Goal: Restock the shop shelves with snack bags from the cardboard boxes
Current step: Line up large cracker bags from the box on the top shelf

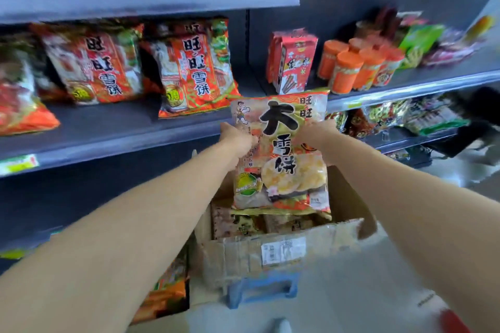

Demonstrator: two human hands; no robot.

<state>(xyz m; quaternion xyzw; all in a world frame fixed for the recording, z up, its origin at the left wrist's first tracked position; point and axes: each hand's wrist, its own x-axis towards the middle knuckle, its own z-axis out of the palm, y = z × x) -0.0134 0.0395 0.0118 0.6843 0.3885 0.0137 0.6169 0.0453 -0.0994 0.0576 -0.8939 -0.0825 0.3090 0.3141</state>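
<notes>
Head view: an open cardboard box [270, 254] sits nearest, with further packs [247, 224] inside. Above it, the left hand [238, 140] and right hand [313, 135] each grip one side of an upright snack bag [281, 170], fingers curled onto it. Beyond, the shelf [121, 130] carries similar red bags [189, 67].

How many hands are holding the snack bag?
2. The left hand grips the snack bag's left edge; the right hand grips its right edge, above the cardboard box. Neither is hidden.
</notes>
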